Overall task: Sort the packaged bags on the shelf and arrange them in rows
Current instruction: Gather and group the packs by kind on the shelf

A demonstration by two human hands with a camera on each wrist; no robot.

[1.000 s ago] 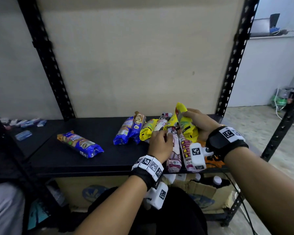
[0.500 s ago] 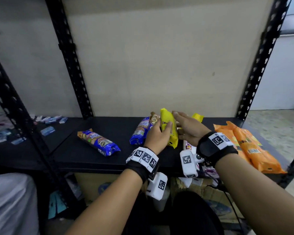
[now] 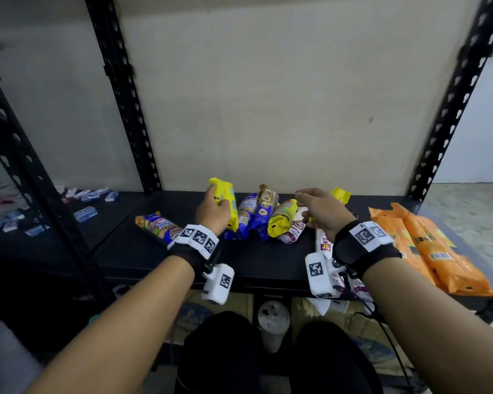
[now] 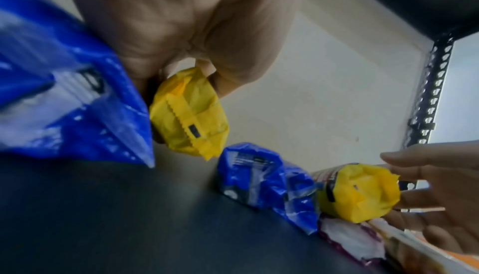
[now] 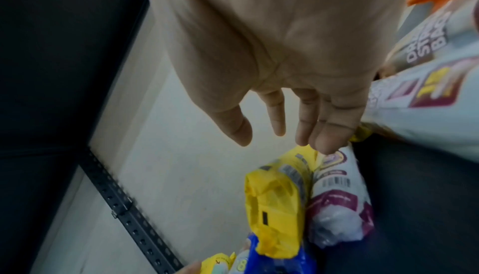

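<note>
My left hand [image 3: 214, 208] grips a yellow packet [image 3: 227, 201] upright, just left of the pile on the black shelf [image 3: 254, 261]; the left wrist view shows fingers curled round its end [image 4: 189, 114]. My right hand [image 3: 306, 204] hovers open, holding nothing, over another yellow packet [image 3: 281, 223] and a white-and-purple packet [image 3: 295, 230], with its fingers [image 5: 305, 118] spread and relaxed. Two blue packets [image 3: 254, 214] lie between my hands. One blue packet [image 3: 158, 226] lies alone further left.
Orange packets [image 3: 427, 248] lie at the shelf's right end, and white packets [image 3: 323, 241] sit under my right wrist. A third yellow packet [image 3: 340, 194] shows behind my right hand. Black perforated uprights [image 3: 125, 109] frame the bay. Small blue items [image 3: 86, 213] litter the neighbouring shelf.
My left hand has carried the yellow packet leftward, away from my right hand. The right hand has let go of it and now hangs open over the pile.
</note>
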